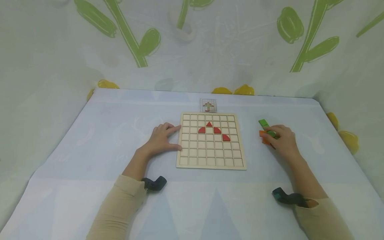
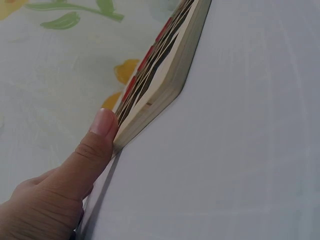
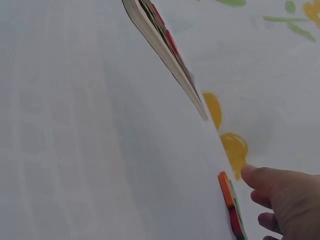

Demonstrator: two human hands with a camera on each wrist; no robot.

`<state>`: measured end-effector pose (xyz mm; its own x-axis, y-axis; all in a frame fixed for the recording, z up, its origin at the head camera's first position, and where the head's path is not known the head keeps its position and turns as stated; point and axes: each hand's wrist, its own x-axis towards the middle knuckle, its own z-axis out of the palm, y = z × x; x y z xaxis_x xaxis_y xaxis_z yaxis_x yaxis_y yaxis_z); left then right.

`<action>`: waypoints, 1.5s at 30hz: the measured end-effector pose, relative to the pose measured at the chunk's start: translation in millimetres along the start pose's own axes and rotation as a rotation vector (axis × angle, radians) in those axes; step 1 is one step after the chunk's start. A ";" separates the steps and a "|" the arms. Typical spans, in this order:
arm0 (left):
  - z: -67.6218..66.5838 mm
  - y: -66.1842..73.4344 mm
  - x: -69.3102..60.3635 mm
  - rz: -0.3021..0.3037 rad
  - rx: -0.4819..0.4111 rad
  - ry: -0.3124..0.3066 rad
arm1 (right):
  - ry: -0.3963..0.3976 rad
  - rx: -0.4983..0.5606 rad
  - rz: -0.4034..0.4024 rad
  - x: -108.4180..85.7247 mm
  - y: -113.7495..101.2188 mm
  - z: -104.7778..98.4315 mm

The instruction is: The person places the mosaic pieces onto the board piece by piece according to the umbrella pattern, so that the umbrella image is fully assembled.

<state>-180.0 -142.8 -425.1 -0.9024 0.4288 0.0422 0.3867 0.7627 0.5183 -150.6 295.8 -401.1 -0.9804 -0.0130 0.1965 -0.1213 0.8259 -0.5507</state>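
Observation:
A wooden grid board lies flat, with a red triangle and several red quarter-round pieces in its cells. The left hand touches the board's left edge with thumb and forefinger spread; in the left wrist view the thumb of that hand rests against the board's side. Right of the board, the right hand is over a small group of green pieces and orange pieces, fingertips at them. Whether it pinches one cannot be told. The right wrist view shows the hand beside an orange piece.
A small pattern card stands or lies at the board's far edge. The pale table cover meets a leaf-patterned backdrop behind. Dark wrist devices are worn on both forearms.

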 end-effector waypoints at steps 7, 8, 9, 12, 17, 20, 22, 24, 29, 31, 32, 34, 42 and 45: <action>-0.1 -0.9 -0.1 0.005 0.002 0.000 | -0.020 -0.049 0.010 -3.9 16.5 -19.1; -0.3 -0.8 -0.1 0.006 -0.002 0.003 | -0.021 -0.055 0.016 -4.5 19.1 -21.4; -0.4 -0.7 0.1 0.006 -0.006 0.005 | -0.025 -0.059 0.028 -5.2 21.8 -23.6; 0.1 -1.0 0.3 0.002 -0.007 0.003 | -0.040 -0.068 0.059 -7.1 31.1 -28.2; 1.6 -2.1 -0.5 -0.007 0.002 0.001 | -0.073 -0.067 0.046 -6.6 47.4 -31.3; 2.0 -1.9 -1.4 -0.009 0.000 0.000 | -0.103 -0.060 0.038 -5.1 53.6 -32.0; 2.0 -1.4 -1.5 -0.010 -0.006 -0.001 | -0.122 -0.054 0.046 -4.5 55.7 -32.4; 1.9 -1.2 -1.5 -0.010 -0.009 -0.003 | -0.132 -0.049 0.049 -4.0 57.1 -32.6; 1.8 -1.6 -1.4 -0.012 -0.006 -0.006 | -0.129 -0.070 0.065 -4.7 56.8 -33.1; 1.8 -2.0 -1.2 -0.014 -0.007 -0.006 | -0.119 -0.088 0.069 -6.0 56.2 -33.2; 1.7 -2.1 -1.1 -0.014 -0.008 -0.006 | -0.114 -0.090 0.071 -6.8 55.7 -33.3; 1.9 -2.7 -0.9 -0.014 -0.010 -0.005 | -0.107 -0.092 0.082 -8.0 54.4 -33.3; 1.1 -3.0 -0.5 -0.001 -0.005 0.001 | -0.131 -0.114 0.131 -8.3 54.9 -32.8; 1.1 -2.2 0.2 0.010 -0.005 0.005 | -0.164 -0.120 0.175 -8.3 61.2 -34.0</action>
<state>-180.8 -143.9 -427.2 -0.8993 0.4342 0.0516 0.3949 0.7558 0.5223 -144.6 365.7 -408.8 -0.9981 0.0526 -0.0323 0.0616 0.8842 -0.4631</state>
